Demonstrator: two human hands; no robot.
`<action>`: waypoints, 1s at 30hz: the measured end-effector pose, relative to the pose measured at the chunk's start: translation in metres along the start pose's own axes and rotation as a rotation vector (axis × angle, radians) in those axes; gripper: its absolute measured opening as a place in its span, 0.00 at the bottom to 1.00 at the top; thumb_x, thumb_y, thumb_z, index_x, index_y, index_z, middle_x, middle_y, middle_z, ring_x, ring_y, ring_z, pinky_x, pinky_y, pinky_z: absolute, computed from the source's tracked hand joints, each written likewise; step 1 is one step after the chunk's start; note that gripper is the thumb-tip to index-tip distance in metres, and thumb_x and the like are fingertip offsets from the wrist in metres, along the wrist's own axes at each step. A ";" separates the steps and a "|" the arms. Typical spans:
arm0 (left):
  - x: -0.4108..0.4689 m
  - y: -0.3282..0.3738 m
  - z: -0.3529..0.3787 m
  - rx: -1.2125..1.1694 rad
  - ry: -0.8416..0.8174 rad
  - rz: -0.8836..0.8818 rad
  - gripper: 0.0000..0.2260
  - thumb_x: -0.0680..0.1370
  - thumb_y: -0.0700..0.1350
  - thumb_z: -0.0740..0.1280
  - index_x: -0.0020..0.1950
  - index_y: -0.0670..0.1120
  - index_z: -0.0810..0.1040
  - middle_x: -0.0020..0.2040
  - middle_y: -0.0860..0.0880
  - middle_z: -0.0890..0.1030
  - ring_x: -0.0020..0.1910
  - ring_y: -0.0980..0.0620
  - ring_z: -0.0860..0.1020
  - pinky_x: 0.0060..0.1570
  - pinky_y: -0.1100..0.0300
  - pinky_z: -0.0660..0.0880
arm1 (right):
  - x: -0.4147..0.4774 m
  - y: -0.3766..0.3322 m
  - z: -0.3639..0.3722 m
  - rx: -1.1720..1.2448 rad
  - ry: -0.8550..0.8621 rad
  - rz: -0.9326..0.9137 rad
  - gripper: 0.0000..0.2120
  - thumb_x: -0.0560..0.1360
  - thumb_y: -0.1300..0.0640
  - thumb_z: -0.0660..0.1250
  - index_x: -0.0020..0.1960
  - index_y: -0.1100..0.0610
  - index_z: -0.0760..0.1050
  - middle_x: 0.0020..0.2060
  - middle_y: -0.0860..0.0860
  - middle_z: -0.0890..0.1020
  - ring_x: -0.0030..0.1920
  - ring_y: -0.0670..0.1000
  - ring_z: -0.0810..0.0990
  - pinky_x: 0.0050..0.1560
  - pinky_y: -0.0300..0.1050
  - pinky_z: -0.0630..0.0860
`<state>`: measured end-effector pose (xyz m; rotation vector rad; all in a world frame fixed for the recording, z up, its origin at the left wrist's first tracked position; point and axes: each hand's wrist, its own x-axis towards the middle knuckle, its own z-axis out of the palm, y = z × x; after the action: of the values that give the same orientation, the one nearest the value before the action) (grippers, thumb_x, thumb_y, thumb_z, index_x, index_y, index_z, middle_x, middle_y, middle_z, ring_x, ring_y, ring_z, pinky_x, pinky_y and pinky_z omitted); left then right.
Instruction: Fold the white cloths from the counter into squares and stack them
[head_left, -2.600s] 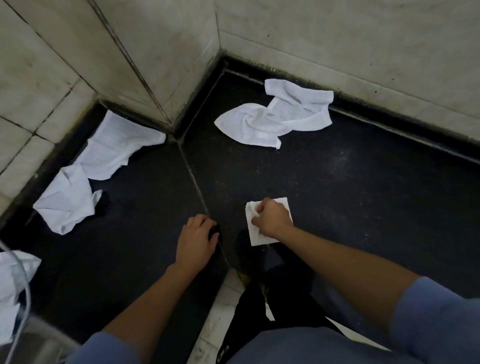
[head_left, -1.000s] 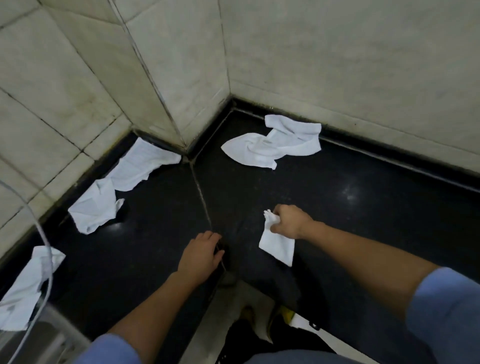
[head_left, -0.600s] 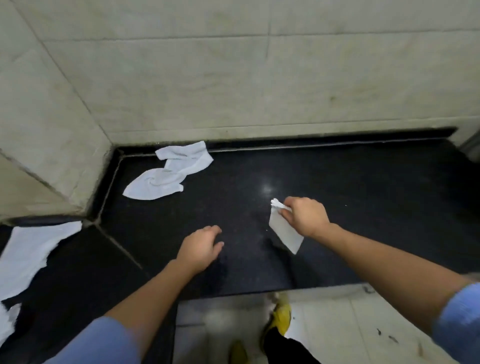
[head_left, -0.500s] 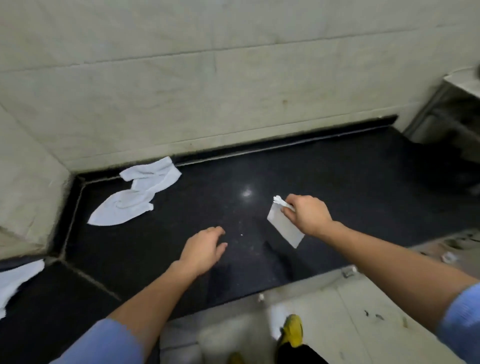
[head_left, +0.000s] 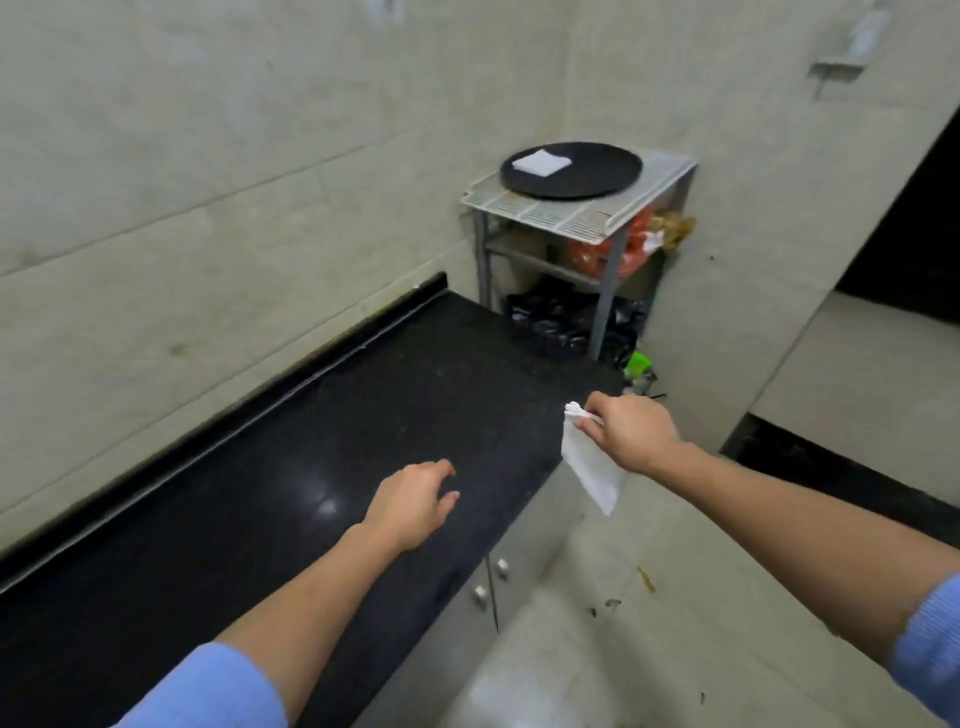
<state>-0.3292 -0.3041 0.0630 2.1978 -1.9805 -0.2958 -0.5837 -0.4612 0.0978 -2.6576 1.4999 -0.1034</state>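
the right hand (head_left: 631, 434) pinches a folded white cloth (head_left: 592, 470) by its top corner, the rest hanging below the fingers. the left hand (head_left: 413, 506) hovers over the black counter (head_left: 260, 493), fingers loose, holding nothing.

A small folded white cloth (head_left: 592, 467) hangs by its top corner, pinched in the right hand (head_left: 631, 434), just off the black counter's (head_left: 311, 441) front right corner. Another folded white cloth square (head_left: 540, 162) lies flat near the round black tray's (head_left: 597, 179) left rim.
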 end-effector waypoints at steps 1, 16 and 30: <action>0.026 0.018 0.005 0.004 -0.004 0.019 0.15 0.79 0.53 0.61 0.63 0.50 0.73 0.55 0.51 0.80 0.53 0.48 0.77 0.47 0.55 0.73 | 0.008 0.027 -0.005 -0.022 0.016 0.011 0.16 0.80 0.41 0.55 0.52 0.52 0.72 0.46 0.55 0.82 0.48 0.60 0.80 0.39 0.48 0.70; 0.336 0.140 -0.011 -0.024 0.079 0.203 0.12 0.78 0.52 0.63 0.58 0.48 0.76 0.49 0.51 0.81 0.48 0.49 0.78 0.42 0.55 0.74 | 0.189 0.257 -0.060 0.025 0.119 0.050 0.14 0.80 0.43 0.58 0.55 0.52 0.73 0.44 0.57 0.82 0.45 0.60 0.80 0.37 0.49 0.73; 0.612 0.132 -0.111 -0.350 0.291 0.040 0.07 0.76 0.44 0.67 0.52 0.46 0.80 0.40 0.51 0.82 0.39 0.54 0.78 0.46 0.56 0.75 | 0.463 0.282 -0.168 0.263 0.292 -0.197 0.12 0.78 0.43 0.61 0.55 0.49 0.75 0.46 0.46 0.80 0.43 0.48 0.77 0.39 0.43 0.68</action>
<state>-0.3670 -0.9272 0.1835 1.8618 -1.6712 -0.2743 -0.6022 -1.0100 0.2409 -2.6464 1.1827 -0.6793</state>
